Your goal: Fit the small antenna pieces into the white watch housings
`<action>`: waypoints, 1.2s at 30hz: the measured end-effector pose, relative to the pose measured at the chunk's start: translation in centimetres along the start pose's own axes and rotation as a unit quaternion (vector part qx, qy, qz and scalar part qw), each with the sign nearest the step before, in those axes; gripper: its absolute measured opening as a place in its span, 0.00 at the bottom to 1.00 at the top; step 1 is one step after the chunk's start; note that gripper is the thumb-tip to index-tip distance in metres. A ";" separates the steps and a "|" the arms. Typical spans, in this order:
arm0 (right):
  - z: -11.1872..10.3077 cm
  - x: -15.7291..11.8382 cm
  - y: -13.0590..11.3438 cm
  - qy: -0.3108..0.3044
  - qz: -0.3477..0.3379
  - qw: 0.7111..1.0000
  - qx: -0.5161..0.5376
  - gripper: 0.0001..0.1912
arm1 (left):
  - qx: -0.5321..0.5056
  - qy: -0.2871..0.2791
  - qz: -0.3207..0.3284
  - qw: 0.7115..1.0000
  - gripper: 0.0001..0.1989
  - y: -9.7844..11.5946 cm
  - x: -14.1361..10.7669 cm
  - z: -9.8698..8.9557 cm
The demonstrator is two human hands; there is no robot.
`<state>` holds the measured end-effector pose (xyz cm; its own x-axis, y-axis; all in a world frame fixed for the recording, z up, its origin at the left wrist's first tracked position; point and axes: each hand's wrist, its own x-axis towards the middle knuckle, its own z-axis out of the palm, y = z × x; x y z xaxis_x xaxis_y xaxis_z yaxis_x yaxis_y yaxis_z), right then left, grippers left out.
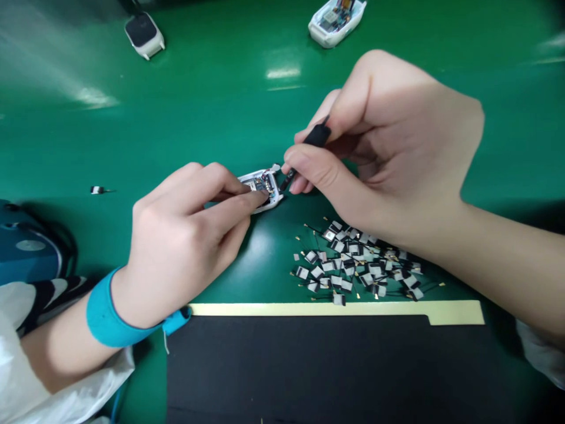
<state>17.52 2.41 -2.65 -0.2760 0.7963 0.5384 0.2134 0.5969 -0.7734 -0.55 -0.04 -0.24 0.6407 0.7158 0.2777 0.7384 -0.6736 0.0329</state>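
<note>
Green bench matting fills the head view. The left hand is closed on a white device housing, pinching it near the middle of the bench with its exposed circuit board partly showing. The right hand pinches a black-handled tool, probably slim tweezers, though the hand hides much of it and its tip is hard to make out beside the housing. Below the right hand lies a loose heap of small white-and-black patches with thin leads and gold-coloured ends; one stray patch sits well off to the left. A blue wrist strap circles the left wrist, and a black mat with a pale tan strip lies nearer the person. A slip of the tool could scratch the board or snag fine parts, while a low right forearm could drag the leads into a tangle.
</note>
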 end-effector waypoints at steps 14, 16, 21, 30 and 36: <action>-0.2 0.1 0.1 -0.028 0.010 0.998 -0.053 0.14 | -0.001 -0.008 -0.009 1.000 0.07 0.1 0.0 0.0; -0.3 0.1 0.0 -0.034 0.013 0.997 -0.065 0.15 | -0.002 -0.013 -0.014 1.000 0.07 0.2 0.0 0.0; -0.3 0.1 -0.2 -0.038 0.018 0.997 -0.069 0.15 | 0.000 -0.014 -0.011 1.000 0.08 0.2 -0.1 -0.1; -0.2 0.2 0.0 -0.019 0.001 0.998 -0.052 0.15 | -0.020 -0.012 -0.023 0.999 0.08 0.2 0.2 -0.1; -0.3 0.2 0.1 -0.028 0.004 0.998 -0.050 0.17 | -0.017 -0.012 -0.014 1.000 0.08 0.2 0.0 -0.2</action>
<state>17.74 2.62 -2.50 -0.3261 0.7954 0.5108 0.3075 0.6002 -0.7384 -0.46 -0.22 0.00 0.6245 0.7390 0.2530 0.7491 -0.6583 0.0739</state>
